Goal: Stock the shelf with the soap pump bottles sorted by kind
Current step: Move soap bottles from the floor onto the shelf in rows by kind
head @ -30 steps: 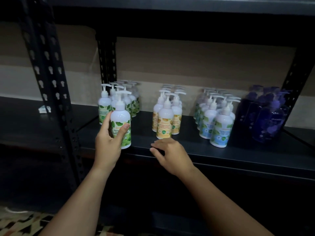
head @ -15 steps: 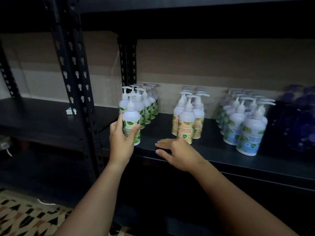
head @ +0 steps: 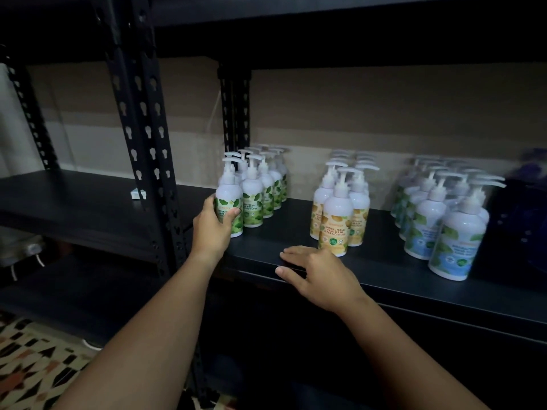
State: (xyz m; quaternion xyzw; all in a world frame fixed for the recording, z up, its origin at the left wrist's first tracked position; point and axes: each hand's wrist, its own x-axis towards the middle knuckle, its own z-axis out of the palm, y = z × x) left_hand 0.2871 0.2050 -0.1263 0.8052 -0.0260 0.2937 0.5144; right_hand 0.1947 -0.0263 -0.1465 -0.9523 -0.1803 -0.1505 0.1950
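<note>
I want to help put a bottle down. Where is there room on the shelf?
Bare shelf lies between the green bottles and yellow bottles, behind the right hand. It is crowded from the blue bottles rightward.

- Your black metal shelf (head: 296, 232) carries green-label pump bottles (head: 260, 196) at left.
- Yellow-label bottles (head: 340, 211) stand mid-shelf.
- Blue-label bottles (head: 438, 220) stand to their right.
- Dark purple bottles (head: 529, 220) stand at far right, blurred.
</note>
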